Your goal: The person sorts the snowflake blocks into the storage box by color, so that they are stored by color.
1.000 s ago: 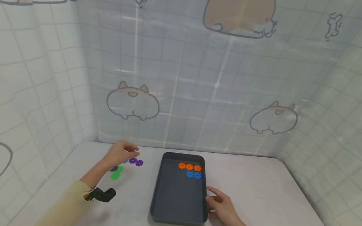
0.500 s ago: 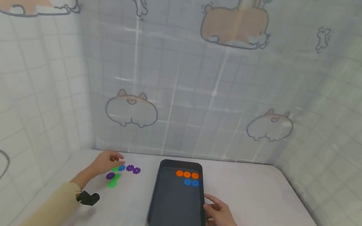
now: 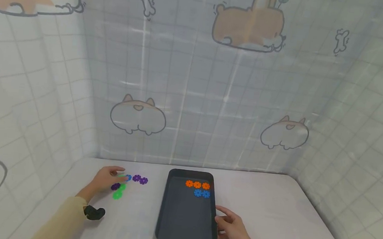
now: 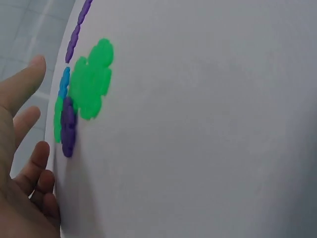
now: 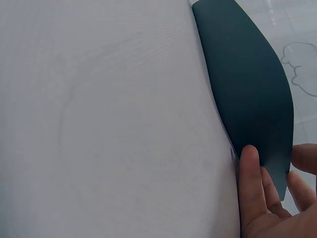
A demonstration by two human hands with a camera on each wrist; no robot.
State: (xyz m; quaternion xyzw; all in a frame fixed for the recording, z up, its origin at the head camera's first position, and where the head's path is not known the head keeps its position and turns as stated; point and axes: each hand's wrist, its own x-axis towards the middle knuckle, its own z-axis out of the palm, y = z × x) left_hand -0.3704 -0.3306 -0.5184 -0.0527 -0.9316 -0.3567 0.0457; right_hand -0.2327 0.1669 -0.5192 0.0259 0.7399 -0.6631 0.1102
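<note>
My left hand reaches over the small plastic flower pieces on the left, its fingers spread apart and nothing seen between them. By its fingertips lie a blue flower piece and a green one, partly hidden. A purple piece and joined-looking green pieces lie nearer. Two more purple pieces are further right. My right hand holds the right wall of the dark tray; in the right wrist view its fingers straddle that wall.
Inside the tray, three orange flower pieces form a row at the far right, with two blue ones below. A white table carries everything. A printed curtain encloses the back and sides.
My left hand has moved left and down from above the purple pieces to the blue and green ones. The head view has tilted up slightly. My right hand stays at the tray.
</note>
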